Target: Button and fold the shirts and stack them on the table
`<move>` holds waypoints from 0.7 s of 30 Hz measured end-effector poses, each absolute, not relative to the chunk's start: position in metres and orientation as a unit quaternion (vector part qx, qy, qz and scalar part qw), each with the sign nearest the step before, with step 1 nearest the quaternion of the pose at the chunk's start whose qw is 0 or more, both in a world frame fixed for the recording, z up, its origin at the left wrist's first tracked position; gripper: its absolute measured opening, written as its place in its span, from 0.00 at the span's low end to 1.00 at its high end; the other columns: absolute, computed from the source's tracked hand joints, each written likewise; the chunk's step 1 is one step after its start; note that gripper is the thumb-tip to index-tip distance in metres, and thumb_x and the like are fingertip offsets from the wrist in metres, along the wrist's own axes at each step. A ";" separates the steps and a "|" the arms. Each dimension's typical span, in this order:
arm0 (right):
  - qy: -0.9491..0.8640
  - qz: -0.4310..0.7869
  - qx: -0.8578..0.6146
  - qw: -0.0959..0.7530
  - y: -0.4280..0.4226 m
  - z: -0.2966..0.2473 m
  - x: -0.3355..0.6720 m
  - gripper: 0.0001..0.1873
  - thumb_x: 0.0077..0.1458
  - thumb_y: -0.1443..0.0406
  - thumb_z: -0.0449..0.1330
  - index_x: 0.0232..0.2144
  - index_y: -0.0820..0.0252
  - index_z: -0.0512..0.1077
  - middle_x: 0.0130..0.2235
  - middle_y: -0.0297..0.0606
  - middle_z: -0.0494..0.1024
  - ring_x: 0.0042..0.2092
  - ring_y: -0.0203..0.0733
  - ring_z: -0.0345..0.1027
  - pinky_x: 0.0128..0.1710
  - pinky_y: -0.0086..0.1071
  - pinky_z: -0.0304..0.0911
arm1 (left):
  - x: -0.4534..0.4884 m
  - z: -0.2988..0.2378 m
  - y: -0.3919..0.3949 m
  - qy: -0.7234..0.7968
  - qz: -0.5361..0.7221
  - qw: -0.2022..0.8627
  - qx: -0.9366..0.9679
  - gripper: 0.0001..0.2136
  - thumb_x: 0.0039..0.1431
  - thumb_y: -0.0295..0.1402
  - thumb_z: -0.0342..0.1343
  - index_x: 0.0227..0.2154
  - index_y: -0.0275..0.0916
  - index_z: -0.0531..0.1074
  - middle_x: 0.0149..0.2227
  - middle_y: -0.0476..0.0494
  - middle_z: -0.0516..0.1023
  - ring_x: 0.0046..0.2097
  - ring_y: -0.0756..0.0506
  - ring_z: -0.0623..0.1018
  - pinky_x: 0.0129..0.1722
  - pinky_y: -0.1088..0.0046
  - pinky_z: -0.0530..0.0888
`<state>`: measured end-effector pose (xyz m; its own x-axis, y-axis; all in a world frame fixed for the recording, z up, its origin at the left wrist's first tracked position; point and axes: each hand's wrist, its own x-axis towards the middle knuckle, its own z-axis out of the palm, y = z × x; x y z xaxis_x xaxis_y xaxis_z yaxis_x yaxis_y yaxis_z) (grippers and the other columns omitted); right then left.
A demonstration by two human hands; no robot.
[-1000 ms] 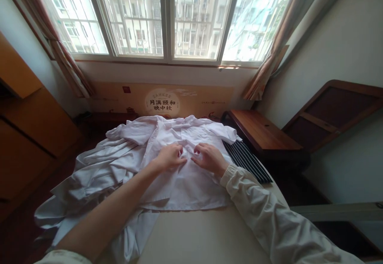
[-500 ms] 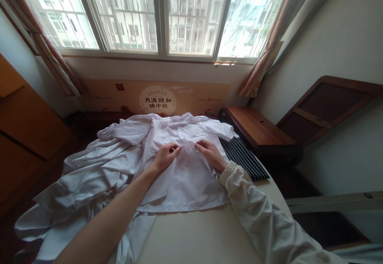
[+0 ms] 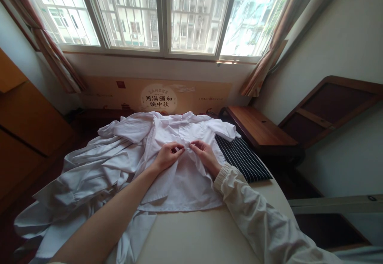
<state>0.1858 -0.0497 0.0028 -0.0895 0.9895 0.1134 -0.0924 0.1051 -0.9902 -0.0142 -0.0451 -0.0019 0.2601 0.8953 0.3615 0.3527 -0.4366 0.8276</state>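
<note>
A white short-sleeved shirt [image 3: 191,188] lies spread out, its collar toward the window and its hem toward me. My left hand [image 3: 169,155] pinches one front edge of the shirt near its middle, thumb and index finger together. Close beside it, my right hand [image 3: 206,154] pinches the other front edge, and the fingertips almost meet. Whether a button sits between the fingers is too small to tell. The cloth is lifted slightly there. Left of the shirt lies a heap of crumpled white cloth [image 3: 92,172].
A black cloth with white stripes [image 3: 242,158] lies folded under the shirt's right side on the pale round table [image 3: 185,240]. Beyond it stands a brown wooden bench [image 3: 260,126]. A printed beige board [image 3: 191,92] leans below the barred window [image 3: 131,16].
My right hand has moved left, bringing the two pinches closer together with the shirt edges in them. My left hand has shifted slightly right.
</note>
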 end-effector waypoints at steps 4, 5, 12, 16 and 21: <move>-0.601 0.437 -0.449 0.496 -0.057 0.003 0.181 0.23 0.52 0.45 0.69 0.36 0.58 0.78 0.35 0.37 0.81 0.35 0.41 0.73 0.35 0.33 0.67 | -0.013 0.000 -0.049 0.418 0.432 0.293 0.744 0.08 0.62 0.34 0.60 0.36 0.39 0.83 0.36 0.45 0.82 0.31 0.49 0.76 0.33 0.75 0.72; -0.617 0.413 -0.459 0.488 -0.060 0.003 0.180 0.22 0.54 0.46 0.68 0.36 0.58 0.77 0.34 0.37 0.81 0.34 0.41 0.72 0.34 0.33 0.67 | -0.014 0.000 -0.049 0.419 0.432 0.290 0.745 0.07 0.62 0.33 0.60 0.35 0.39 0.83 0.36 0.45 0.82 0.31 0.49 0.76 0.33 0.75 0.73; -0.648 0.322 -0.490 0.486 -0.069 0.007 0.178 0.16 0.60 0.51 0.63 0.35 0.57 0.75 0.33 0.36 0.80 0.30 0.39 0.69 0.31 0.32 0.65 | -0.013 -0.003 -0.048 0.431 0.454 0.305 0.718 0.08 0.61 0.34 0.62 0.39 0.39 0.84 0.36 0.45 0.85 0.31 0.49 0.78 0.33 0.75 0.74; -0.662 0.315 -0.485 0.478 -0.070 0.006 0.178 0.16 0.61 0.51 0.64 0.37 0.57 0.75 0.34 0.35 0.79 0.28 0.38 0.68 0.30 0.32 0.64 | -0.013 -0.006 -0.047 0.442 0.458 0.316 0.704 0.09 0.60 0.37 0.64 0.39 0.39 0.84 0.34 0.45 0.85 0.31 0.48 0.79 0.33 0.74 0.75; -0.660 0.311 -0.489 0.478 -0.069 0.003 0.178 0.17 0.60 0.50 0.64 0.37 0.57 0.76 0.34 0.35 0.80 0.28 0.38 0.68 0.30 0.32 0.64 | -0.014 -0.002 -0.049 0.433 0.457 0.332 0.703 0.11 0.62 0.40 0.63 0.40 0.38 0.84 0.35 0.44 0.86 0.32 0.46 0.81 0.33 0.73 0.76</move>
<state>0.1780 -0.0686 0.0032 -0.0653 0.9428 0.3270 0.3484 0.3286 -0.8779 -0.0136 -0.0487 -0.0017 0.2076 0.9113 0.3556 0.3051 -0.4058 0.8616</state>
